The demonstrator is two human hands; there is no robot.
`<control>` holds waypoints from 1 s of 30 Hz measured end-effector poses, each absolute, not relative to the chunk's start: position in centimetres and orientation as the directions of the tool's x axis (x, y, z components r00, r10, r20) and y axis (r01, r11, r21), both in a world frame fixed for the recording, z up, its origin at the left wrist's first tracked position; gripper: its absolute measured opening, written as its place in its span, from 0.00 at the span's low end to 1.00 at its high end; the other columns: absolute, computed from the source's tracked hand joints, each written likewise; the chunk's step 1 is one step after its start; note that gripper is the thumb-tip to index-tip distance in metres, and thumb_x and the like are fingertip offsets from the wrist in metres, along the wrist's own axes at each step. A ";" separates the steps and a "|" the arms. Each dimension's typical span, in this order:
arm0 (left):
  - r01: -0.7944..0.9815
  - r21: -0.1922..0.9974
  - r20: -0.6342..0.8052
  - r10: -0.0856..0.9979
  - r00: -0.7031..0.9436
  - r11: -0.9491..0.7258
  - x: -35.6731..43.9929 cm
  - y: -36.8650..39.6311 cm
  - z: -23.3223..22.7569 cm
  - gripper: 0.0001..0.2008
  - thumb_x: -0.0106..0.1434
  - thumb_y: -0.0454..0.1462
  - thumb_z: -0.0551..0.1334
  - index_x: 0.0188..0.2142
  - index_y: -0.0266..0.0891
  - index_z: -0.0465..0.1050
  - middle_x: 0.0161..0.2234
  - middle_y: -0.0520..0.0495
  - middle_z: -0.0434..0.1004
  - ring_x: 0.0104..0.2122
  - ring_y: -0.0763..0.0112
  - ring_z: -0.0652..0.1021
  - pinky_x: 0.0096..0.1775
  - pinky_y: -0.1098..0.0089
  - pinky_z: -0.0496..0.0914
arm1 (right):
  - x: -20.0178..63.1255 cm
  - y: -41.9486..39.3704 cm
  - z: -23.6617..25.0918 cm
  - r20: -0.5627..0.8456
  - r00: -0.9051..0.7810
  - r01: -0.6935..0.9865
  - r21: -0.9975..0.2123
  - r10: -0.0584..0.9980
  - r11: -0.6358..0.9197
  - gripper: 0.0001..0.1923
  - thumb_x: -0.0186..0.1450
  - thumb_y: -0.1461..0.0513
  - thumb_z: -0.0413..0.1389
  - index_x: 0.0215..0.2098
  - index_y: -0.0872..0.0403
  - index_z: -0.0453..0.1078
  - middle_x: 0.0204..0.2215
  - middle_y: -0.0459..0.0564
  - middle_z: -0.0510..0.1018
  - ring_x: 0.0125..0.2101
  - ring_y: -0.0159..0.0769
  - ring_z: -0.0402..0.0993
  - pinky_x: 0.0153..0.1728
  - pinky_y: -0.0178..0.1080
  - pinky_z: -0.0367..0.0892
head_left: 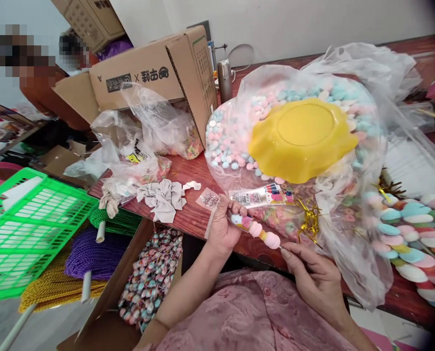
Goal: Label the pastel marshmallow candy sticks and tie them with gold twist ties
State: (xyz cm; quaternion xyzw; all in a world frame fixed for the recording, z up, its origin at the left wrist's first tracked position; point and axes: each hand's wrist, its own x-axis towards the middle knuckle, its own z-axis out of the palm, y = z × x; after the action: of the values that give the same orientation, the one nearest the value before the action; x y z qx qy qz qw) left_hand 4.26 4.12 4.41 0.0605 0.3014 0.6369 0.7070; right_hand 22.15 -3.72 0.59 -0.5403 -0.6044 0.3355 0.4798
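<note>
Threading sweets onto a skewer [261, 233], it looks like: your left hand [222, 225] is clamped round the near-full candy end, your right hand [314, 273] pinches the bare tip at the right. The candy skewer hangs over the near edge of the worktop [188, 170], pastel pink and yellow pieces stacked tight. Next, I'd judge, another piece from the big bag [232, 141] of sweets.

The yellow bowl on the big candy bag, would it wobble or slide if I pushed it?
Probably yes. The yellow bowl sits upside down on a lumpy, slick clear candy bag, so it would likely slide. It looks like thin plastic, so probably light. Its wavy rim rests unevenly, so it may rock.
</note>
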 end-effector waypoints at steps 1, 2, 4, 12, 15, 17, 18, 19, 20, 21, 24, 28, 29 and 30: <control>-0.840 0.511 -0.340 0.940 -0.004 0.181 4.4 4.0 4.3 0.23 0.60 0.46 0.68 0.21 0.39 0.57 0.19 0.59 0.56 0.21 0.78 0.67 0.37 0.67 0.72 | 22.2 -3.6 0.6 0.304 0.029 0.394 -0.879 0.952 0.268 0.07 0.65 0.59 0.58 0.36 0.51 0.78 0.27 0.48 0.82 0.24 0.36 0.77 0.25 0.36 0.73; -0.813 0.553 -0.329 0.944 -0.013 0.182 4.5 3.9 4.1 0.23 0.59 0.47 0.68 0.21 0.39 0.58 0.19 0.59 0.56 0.21 0.77 0.67 0.37 0.67 0.72 | 22.2 -3.6 0.7 0.392 0.002 0.454 -0.820 0.920 0.349 0.06 0.65 0.61 0.58 0.38 0.51 0.77 0.30 0.48 0.83 0.26 0.37 0.79 0.28 0.37 0.75; -0.757 0.628 -0.297 0.955 -0.018 0.180 4.7 3.8 3.5 0.24 0.58 0.49 0.69 0.21 0.39 0.59 0.19 0.58 0.57 0.21 0.77 0.67 0.38 0.66 0.72 | 22.4 -3.4 0.9 0.544 -0.085 0.561 -0.666 0.835 0.491 0.08 0.65 0.66 0.57 0.40 0.51 0.77 0.31 0.49 0.83 0.28 0.37 0.80 0.31 0.37 0.75; -0.701 0.685 -0.264 0.964 0.013 0.197 4.8 3.6 3.2 0.26 0.55 0.52 0.70 0.20 0.38 0.60 0.19 0.57 0.60 0.22 0.77 0.69 0.36 0.67 0.71 | 23.1 -2.4 0.8 0.621 -0.389 0.744 -0.223 0.680 0.630 0.15 0.64 0.71 0.53 0.44 0.52 0.76 0.28 0.47 0.81 0.26 0.32 0.75 0.33 0.36 0.68; -0.765 0.612 -0.325 0.946 -0.011 0.202 4.7 3.8 4.2 0.27 0.58 0.53 0.67 0.22 0.39 0.55 0.19 0.59 0.56 0.21 0.78 0.67 0.34 0.69 0.70 | 22.2 -2.3 0.7 0.494 -0.335 0.622 -0.524 0.802 0.582 0.13 0.66 0.68 0.51 0.40 0.53 0.76 0.23 0.46 0.77 0.23 0.30 0.71 0.27 0.34 0.65; -0.782 0.599 -0.285 0.958 -0.007 0.172 4.4 3.9 4.3 0.29 0.56 0.55 0.68 0.23 0.40 0.52 0.19 0.59 0.54 0.20 0.79 0.65 0.31 0.71 0.69 | 21.6 -2.3 1.0 0.283 -0.289 0.428 -0.817 0.915 0.387 0.11 0.69 0.62 0.50 0.35 0.53 0.75 0.19 0.44 0.72 0.19 0.29 0.66 0.22 0.33 0.61; -0.779 0.605 -0.248 0.969 0.007 0.161 4.3 3.9 4.2 0.30 0.54 0.56 0.69 0.23 0.40 0.51 0.18 0.60 0.53 0.19 0.79 0.64 0.30 0.71 0.69 | 21.3 -2.2 1.1 0.150 -0.275 0.307 -0.922 0.950 0.235 0.13 0.69 0.58 0.50 0.33 0.54 0.74 0.18 0.43 0.69 0.18 0.28 0.62 0.20 0.33 0.58; -0.771 0.618 -0.215 0.976 0.024 0.155 4.1 3.8 4.0 0.32 0.53 0.57 0.69 0.23 0.40 0.50 0.18 0.60 0.53 0.18 0.80 0.62 0.30 0.71 0.68 | 21.2 -2.0 1.4 0.022 -0.269 0.188 -0.979 0.963 0.075 0.15 0.69 0.55 0.51 0.30 0.54 0.72 0.16 0.42 0.65 0.17 0.27 0.58 0.18 0.32 0.55; -0.757 0.635 -0.191 0.981 0.041 0.155 4.0 3.8 3.8 0.33 0.51 0.58 0.70 0.23 0.41 0.49 0.18 0.60 0.53 0.18 0.80 0.61 0.30 0.70 0.69 | 21.1 -1.9 1.6 -0.080 -0.265 0.082 -0.995 0.961 -0.060 0.17 0.67 0.52 0.52 0.28 0.54 0.70 0.15 0.40 0.62 0.16 0.27 0.55 0.17 0.32 0.52; -0.741 0.653 -0.177 0.983 0.055 0.159 3.9 3.8 3.5 0.34 0.50 0.58 0.70 0.23 0.41 0.48 0.18 0.60 0.53 0.17 0.80 0.60 0.30 0.70 0.69 | 21.2 -1.8 1.7 -0.148 -0.270 0.005 -0.988 0.951 -0.153 0.18 0.66 0.50 0.53 0.26 0.54 0.68 0.14 0.39 0.59 0.15 0.26 0.52 0.17 0.32 0.49; -0.706 0.686 -0.160 0.983 0.088 0.174 3.9 3.6 3.1 0.35 0.47 0.59 0.71 0.24 0.41 0.49 0.19 0.61 0.54 0.17 0.81 0.60 0.30 0.69 0.69 | 21.3 -1.8 1.9 -0.148 -0.288 0.031 -0.989 0.946 -0.145 0.19 0.67 0.50 0.52 0.26 0.54 0.68 0.14 0.39 0.59 0.16 0.26 0.51 0.18 0.32 0.48; -0.681 0.709 -0.144 0.983 0.115 0.183 4.6 3.5 3.4 0.33 0.47 0.57 0.72 0.23 0.40 0.51 0.19 0.60 0.56 0.18 0.80 0.63 0.32 0.69 0.70 | 21.2 -2.0 1.5 0.220 -0.288 0.413 -0.850 0.932 0.328 0.12 0.68 0.59 0.50 0.31 0.54 0.72 0.19 0.44 0.69 0.20 0.29 0.62 0.23 0.34 0.56; -0.672 0.720 -0.148 0.984 0.099 0.176 4.7 3.4 3.6 0.32 0.48 0.57 0.71 0.23 0.40 0.51 0.19 0.60 0.56 0.18 0.80 0.64 0.32 0.68 0.70 | 21.1 -2.0 1.5 0.295 -0.285 0.474 -0.784 0.912 0.402 0.11 0.68 0.61 0.50 0.32 0.54 0.73 0.21 0.46 0.72 0.21 0.30 0.65 0.25 0.34 0.58; -0.665 0.729 -0.153 0.985 0.074 0.163 4.9 3.5 3.8 0.32 0.48 0.57 0.71 0.23 0.40 0.51 0.19 0.60 0.56 0.19 0.79 0.64 0.32 0.68 0.69 | 20.9 -1.8 1.6 0.329 -0.277 0.502 -0.752 0.903 0.428 0.11 0.68 0.62 0.50 0.33 0.55 0.73 0.22 0.48 0.74 0.22 0.31 0.67 0.26 0.35 0.59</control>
State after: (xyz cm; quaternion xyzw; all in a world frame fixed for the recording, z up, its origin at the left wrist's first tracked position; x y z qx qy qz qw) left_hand 4.87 3.48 3.79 0.2465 0.3248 0.5981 0.6899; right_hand 20.91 -1.84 1.63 -0.4655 -0.7544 0.2634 0.3805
